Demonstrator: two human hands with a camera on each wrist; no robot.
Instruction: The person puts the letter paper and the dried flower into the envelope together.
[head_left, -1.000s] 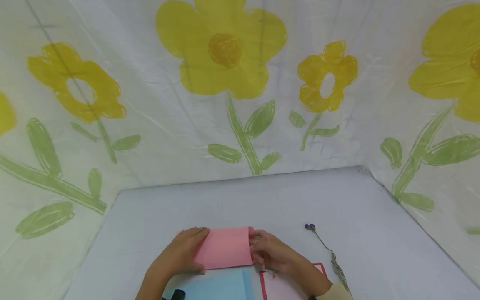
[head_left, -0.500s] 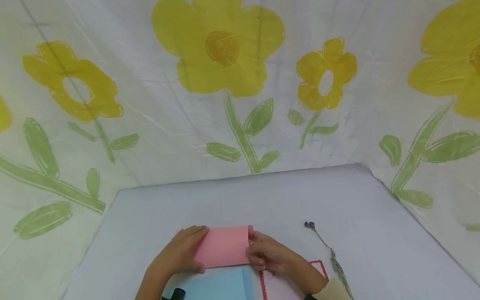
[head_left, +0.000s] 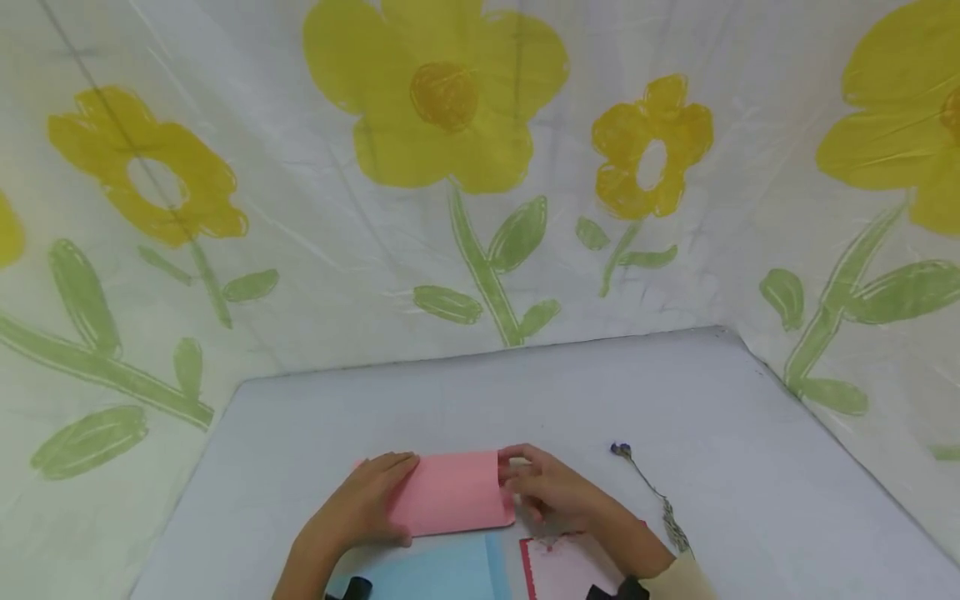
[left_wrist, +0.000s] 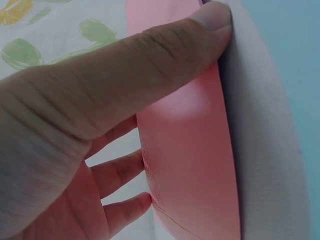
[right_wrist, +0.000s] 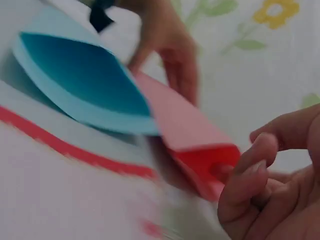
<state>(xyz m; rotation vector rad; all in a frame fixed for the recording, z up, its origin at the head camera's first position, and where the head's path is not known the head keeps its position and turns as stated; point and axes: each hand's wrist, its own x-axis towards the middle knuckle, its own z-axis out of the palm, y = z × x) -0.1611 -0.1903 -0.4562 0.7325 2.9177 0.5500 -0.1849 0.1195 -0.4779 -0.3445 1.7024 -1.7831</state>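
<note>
A pink paper envelope [head_left: 453, 496] lies crosswise on the table with its mouth to the right. My left hand [head_left: 367, 504] grips its left part, thumb along the near edge and fingers at the far edge. In the left wrist view the thumb presses the rim of the pink paper [left_wrist: 190, 150]. My right hand [head_left: 558, 487] is at the envelope's right end, its fingers bent and spread. The right wrist view shows the mouth gaping, red inside, with one fingertip reaching into it; the other fingers of the right hand [right_wrist: 270, 185] stay outside.
A light blue envelope [head_left: 442, 575], its mouth gaping, lies nearer the body. To its right is a white card with a red scalloped border [head_left: 562, 567], partly under the right forearm. A dried purple flower on a stem [head_left: 663, 504] lies farther right. Flower-printed sheeting [head_left: 337, 275] encloses the table.
The right hand's fingers have loosened and spread at the mouth, and the hand has shifted slightly right and up. The envelope's lower right corner now shows. The left hand has stayed put.
</note>
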